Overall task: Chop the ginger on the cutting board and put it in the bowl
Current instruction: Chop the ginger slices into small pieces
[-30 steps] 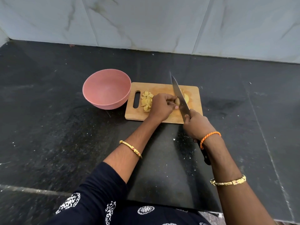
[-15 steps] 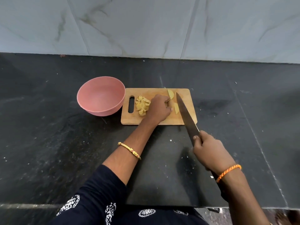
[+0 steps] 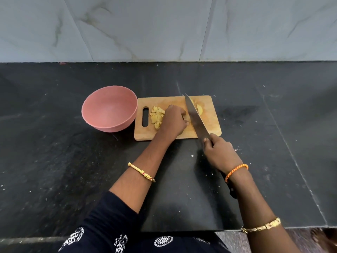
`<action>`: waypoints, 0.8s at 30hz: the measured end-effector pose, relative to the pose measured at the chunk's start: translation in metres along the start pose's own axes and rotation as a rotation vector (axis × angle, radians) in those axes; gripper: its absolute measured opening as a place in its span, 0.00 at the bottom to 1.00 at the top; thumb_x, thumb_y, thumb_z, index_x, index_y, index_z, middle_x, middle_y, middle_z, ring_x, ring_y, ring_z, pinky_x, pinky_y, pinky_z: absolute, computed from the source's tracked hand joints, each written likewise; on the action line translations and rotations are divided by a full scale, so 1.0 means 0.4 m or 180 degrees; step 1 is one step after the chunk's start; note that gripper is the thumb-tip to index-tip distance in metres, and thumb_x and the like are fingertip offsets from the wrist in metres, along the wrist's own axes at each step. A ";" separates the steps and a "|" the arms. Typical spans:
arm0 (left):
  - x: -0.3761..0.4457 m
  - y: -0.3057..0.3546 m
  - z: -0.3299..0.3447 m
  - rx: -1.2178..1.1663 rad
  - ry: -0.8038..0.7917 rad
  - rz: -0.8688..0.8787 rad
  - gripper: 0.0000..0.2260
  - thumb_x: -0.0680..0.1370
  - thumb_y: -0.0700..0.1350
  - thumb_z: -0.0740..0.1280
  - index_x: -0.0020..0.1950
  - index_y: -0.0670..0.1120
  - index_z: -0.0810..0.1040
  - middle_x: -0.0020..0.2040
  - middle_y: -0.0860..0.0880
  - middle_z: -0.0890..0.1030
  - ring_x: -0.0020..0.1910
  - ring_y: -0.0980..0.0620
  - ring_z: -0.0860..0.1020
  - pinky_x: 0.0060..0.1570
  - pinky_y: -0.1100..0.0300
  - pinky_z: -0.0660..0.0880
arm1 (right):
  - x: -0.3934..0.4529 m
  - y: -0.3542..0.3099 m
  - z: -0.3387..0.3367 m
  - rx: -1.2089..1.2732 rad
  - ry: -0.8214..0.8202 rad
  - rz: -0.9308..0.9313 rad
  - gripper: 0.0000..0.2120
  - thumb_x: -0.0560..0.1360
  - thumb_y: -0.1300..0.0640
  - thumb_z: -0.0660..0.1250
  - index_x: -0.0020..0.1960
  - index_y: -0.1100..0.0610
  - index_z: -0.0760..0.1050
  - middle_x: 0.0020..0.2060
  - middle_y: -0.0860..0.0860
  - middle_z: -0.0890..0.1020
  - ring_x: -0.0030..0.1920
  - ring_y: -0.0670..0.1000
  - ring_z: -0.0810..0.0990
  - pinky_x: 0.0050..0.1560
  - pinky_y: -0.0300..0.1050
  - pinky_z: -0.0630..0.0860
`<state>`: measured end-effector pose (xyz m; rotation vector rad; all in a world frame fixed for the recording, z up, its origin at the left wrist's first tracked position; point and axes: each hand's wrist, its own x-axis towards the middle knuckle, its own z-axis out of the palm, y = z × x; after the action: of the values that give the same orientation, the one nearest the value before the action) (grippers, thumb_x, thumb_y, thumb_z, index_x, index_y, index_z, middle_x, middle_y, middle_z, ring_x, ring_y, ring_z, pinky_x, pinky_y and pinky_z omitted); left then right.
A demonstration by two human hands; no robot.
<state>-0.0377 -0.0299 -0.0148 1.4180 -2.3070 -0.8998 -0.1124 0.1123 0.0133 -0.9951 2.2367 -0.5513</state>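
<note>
Left hand (image 3: pixel 173 121) sits on the cutting board (image 3: pixel 209 128), fingers curled onto a ginger piece (image 3: pixel 187 119). Right hand (image 3: pixel 220 152) grips the knife (image 3: pixel 194 115), blade beside it. Chopped ginger (image 3: pixel 156 115) lies near the board's handle slot, pink bowl (image 3: pixel 109 110) just left of the board.

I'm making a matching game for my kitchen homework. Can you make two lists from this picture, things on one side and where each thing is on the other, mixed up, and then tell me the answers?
Things:
1. pink bowl
2. chopped ginger pile
3. knife
4. cutting board

Places:
A. gripped by the right hand
B. on the board, next to its handle slot
C. on the black counter, left of the board
D. under the left hand

Pairs: 1-C, 2-B, 3-A, 4-D
</note>
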 end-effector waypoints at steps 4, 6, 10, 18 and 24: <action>0.006 -0.001 0.006 -0.0152 -0.0023 -0.0070 0.20 0.70 0.40 0.74 0.61 0.41 0.78 0.57 0.42 0.80 0.55 0.46 0.78 0.59 0.56 0.73 | 0.022 -0.008 -0.004 -0.0161 -0.0080 -0.0029 0.11 0.81 0.54 0.53 0.49 0.60 0.70 0.48 0.62 0.77 0.44 0.58 0.73 0.44 0.44 0.66; 0.009 -0.003 0.004 -0.0222 -0.0021 -0.0073 0.20 0.70 0.40 0.74 0.61 0.40 0.78 0.56 0.41 0.80 0.55 0.46 0.78 0.59 0.56 0.73 | 0.028 -0.014 -0.008 -0.0201 -0.0147 -0.0014 0.10 0.81 0.54 0.53 0.49 0.59 0.68 0.47 0.61 0.76 0.43 0.58 0.73 0.45 0.46 0.69; 0.010 -0.004 0.003 -0.0252 0.0050 -0.0054 0.19 0.70 0.40 0.74 0.60 0.40 0.78 0.54 0.42 0.81 0.53 0.47 0.79 0.57 0.57 0.74 | 0.021 -0.020 -0.016 -0.0296 -0.0412 0.0069 0.08 0.82 0.53 0.52 0.51 0.57 0.67 0.46 0.59 0.73 0.43 0.57 0.75 0.46 0.52 0.76; 0.005 -0.009 0.002 -0.0246 0.0164 -0.0043 0.16 0.71 0.40 0.74 0.58 0.41 0.80 0.55 0.44 0.82 0.53 0.48 0.79 0.51 0.65 0.68 | -0.062 0.030 -0.029 -0.0149 -0.0483 0.0118 0.11 0.81 0.53 0.52 0.51 0.57 0.71 0.38 0.56 0.75 0.33 0.52 0.71 0.29 0.41 0.67; -0.004 -0.006 -0.001 -0.0225 0.0312 0.0028 0.15 0.68 0.40 0.75 0.54 0.40 0.82 0.51 0.43 0.83 0.50 0.48 0.80 0.51 0.62 0.73 | -0.024 0.018 -0.028 0.0094 -0.0174 0.0031 0.13 0.81 0.52 0.53 0.44 0.58 0.69 0.35 0.56 0.74 0.37 0.56 0.73 0.38 0.47 0.72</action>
<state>-0.0349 -0.0294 -0.0158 1.3900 -2.1869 -0.8801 -0.1187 0.1256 0.0206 -0.9726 2.1780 -0.5448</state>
